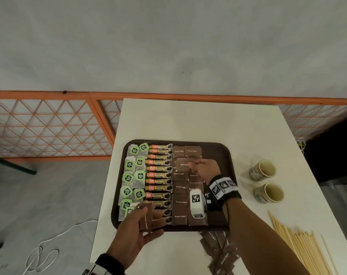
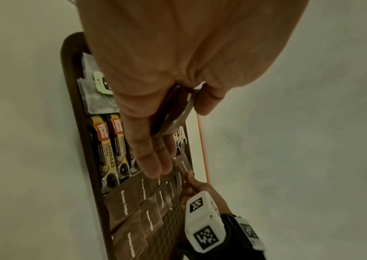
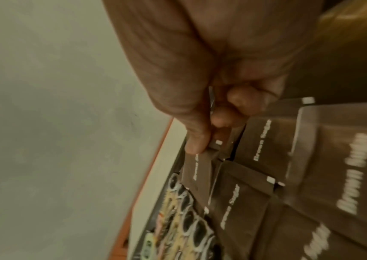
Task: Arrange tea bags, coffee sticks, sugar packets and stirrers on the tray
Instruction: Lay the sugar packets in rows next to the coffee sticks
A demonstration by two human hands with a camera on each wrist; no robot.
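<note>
On the brown tray [image 1: 231,155] the tea bags [image 1: 133,175] fill the left columns, the coffee sticks [image 1: 160,180] run down the middle, and the left hand [image 1: 133,241] hangs over the near left corner, fingers [image 2: 149,158] and thumb clamped on a small stack of brown sugar packets [image 2: 173,112], whose layered edges only the left wrist camera shows. Further right, the right hand [image 1: 205,168] pinches a single sugar packet [image 3: 196,177] over the sugar rows; the head view alone takes in loose packets [image 1: 220,253], wooden stirrers [image 1: 303,249] and two paper cups [image 1: 265,181] on the white table [image 1: 198,120].
</note>
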